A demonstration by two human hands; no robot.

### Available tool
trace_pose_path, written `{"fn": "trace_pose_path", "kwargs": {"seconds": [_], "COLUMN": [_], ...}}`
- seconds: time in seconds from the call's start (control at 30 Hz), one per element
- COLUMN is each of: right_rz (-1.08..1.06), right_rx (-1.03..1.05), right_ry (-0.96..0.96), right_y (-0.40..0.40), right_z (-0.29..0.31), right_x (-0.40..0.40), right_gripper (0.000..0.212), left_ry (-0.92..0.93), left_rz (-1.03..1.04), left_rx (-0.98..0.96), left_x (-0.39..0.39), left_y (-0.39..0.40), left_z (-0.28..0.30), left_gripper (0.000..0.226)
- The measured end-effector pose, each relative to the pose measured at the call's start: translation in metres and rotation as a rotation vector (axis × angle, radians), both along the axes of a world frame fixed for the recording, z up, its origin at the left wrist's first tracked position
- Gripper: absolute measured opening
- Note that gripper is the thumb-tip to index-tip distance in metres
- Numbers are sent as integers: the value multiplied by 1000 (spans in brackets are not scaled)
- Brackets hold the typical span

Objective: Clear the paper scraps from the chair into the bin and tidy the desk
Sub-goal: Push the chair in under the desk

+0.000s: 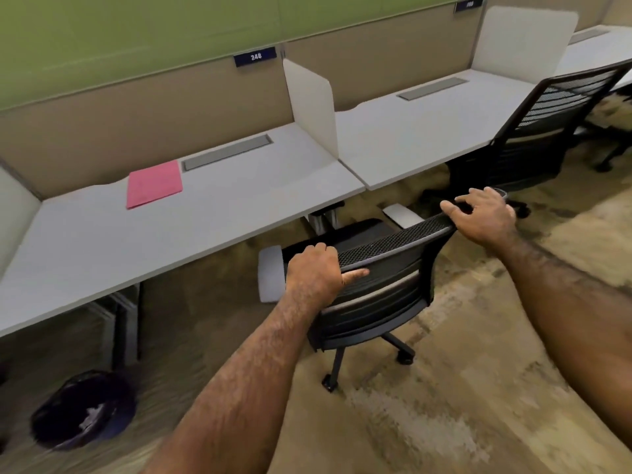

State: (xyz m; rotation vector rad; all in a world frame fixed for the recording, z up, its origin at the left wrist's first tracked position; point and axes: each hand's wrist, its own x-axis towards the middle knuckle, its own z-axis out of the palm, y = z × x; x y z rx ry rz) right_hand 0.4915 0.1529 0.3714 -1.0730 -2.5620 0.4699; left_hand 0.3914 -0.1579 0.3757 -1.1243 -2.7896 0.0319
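Two bare forearms are seen nearest the camera, reaching up from the lower edge of the frame toward the centre. Behind them, the long white desk [212,213] spans the left and middle of the frame, with low white dividers and a tan partition at its back. A black mesh-backed chair [372,292] on castors is placed at centre, just in front of the desk edge; its seat is mostly hidden by the backrest, so scraps on it cannot be made out. A dark bin [82,410] is seen at lower left on the carpet below the desk, blurred, with pale bits inside. A pink folder [154,184] lies flat on the desk at upper left, beside a grey cable slot. The left hand [316,271] is closed over the top left corner of the backrest, thumb pointed along its rear face. The right hand [484,213] is curled over the top right corner, fingers wrapped forward.
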Motion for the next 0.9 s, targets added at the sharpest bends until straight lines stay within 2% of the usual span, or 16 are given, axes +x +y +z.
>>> {"fn": "trace_pose_path", "kwargs": {"seconds": [0.23,0.4,0.6,0.7,0.9], "right_rz": [-146,-338,-367,-369,-357], "right_rx": [-25,-141,-106,-86,-88], "right_ry": [145,274,327,342,350], "right_y": [-28,-76,-147,-182,-240], "right_z": [3,8,15,16,17], "right_x": [6,19,41,48,47], "right_gripper": [77,67,60,59,58], "left_ry": [-91,-143,-89,-119,-164], "left_rz": [12,23,4,32,151], "left_rx": [37,179,308,351,442], "left_x": [0,4,16,21,31], "left_y": [-50,-96,-160,-189,-242], "left_z": [-7,-9,-13,-10,0], "left_gripper": [82,86,74,73,85]}}
